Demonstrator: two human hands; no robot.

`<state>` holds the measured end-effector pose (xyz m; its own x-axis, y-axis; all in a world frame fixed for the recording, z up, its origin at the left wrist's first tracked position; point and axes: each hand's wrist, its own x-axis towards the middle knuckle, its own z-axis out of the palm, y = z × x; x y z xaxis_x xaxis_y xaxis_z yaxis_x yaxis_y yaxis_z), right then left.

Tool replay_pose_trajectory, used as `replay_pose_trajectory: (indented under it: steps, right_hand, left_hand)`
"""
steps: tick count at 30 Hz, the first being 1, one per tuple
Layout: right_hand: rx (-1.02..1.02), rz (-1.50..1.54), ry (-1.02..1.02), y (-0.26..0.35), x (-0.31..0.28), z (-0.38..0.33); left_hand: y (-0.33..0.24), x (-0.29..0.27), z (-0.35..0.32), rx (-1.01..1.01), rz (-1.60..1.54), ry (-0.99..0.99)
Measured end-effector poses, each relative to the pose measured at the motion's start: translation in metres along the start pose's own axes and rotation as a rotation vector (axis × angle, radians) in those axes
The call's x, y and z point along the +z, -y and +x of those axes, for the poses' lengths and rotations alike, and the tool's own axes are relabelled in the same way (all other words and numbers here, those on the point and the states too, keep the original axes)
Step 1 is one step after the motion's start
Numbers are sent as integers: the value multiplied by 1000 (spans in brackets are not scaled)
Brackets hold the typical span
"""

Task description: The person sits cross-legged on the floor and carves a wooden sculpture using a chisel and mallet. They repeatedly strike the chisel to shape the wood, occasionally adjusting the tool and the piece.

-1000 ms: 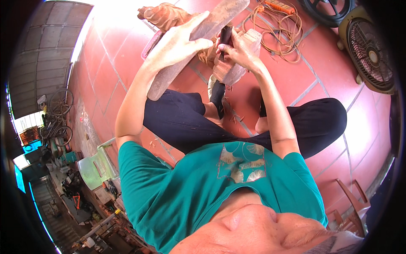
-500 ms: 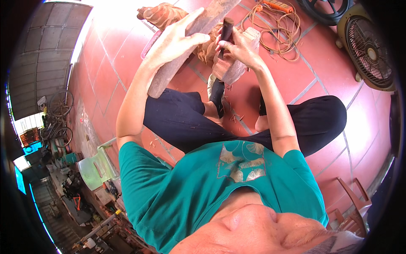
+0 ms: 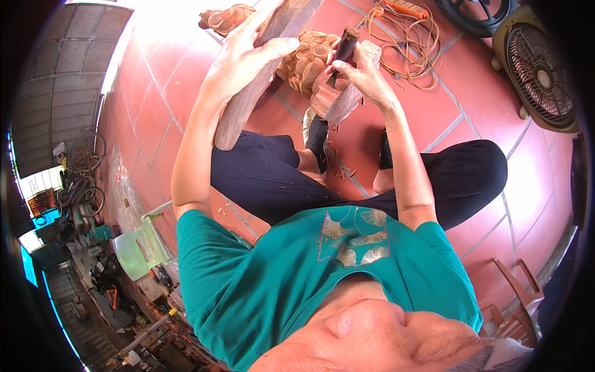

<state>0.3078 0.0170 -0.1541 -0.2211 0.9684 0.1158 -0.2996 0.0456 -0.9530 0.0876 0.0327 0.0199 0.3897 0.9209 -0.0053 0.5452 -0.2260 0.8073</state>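
My left hand is wrapped round a long grey-brown wooden bar, its thumb stretched along the side. The bar's lower end hangs by my left knee. In my right hand is a chisel with a dark handle, tilted, its lower end at a reddish wooden block. The bar is apart from the chisel's top. Beyond the block lies a brown carved wooden piece with rounded bumps. What supports the block is hard to see.
Another carved wooden piece lies at the far left. To the right are a coiled orange cable with a power strip, a wheel and a fan. Wood chips dot the red tiled floor between my legs.
My left hand and the bar have shifted to the left, away from the chisel. My right hand has moved slightly right, and the chisel leans more. More of the carved piece shows.
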Motion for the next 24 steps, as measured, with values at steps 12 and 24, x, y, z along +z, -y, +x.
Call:
replay_pose_trajectory:
  steps: [12,24]
  right_hand:
    - [-59,-82,77,0,6,-1]
    - [-58,-143,94,-1,16,-6]
  left_hand:
    - [-24,11,-13,90,-81,-6]
    - [-12,12,-15,203,128,85]
